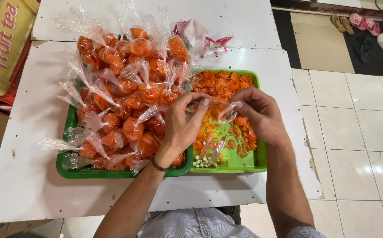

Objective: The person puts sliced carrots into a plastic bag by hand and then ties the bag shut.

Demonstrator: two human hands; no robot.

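My left hand (183, 124) and my right hand (259, 113) meet over a light green tray (248, 164), both pinching a small clear plastic bag (222, 110) with orange chips in it. Loose orange chips (222, 84) cover the tray's far part and right side. Some small white balls (203, 162) and empty clear bags (213, 147) lie near its front edge. To the left, a darker green tray (70, 169) is heaped with several tied clear bags of orange chips (125, 97).
Both trays rest on a white tabletop (28, 176). A yellow carton (2, 39) and brown boxes stand at the left. More plastic wrappers (200, 37) lie behind the trays. Tiled floor (354, 132) is at the right, with several sandals (363, 24) at the top.
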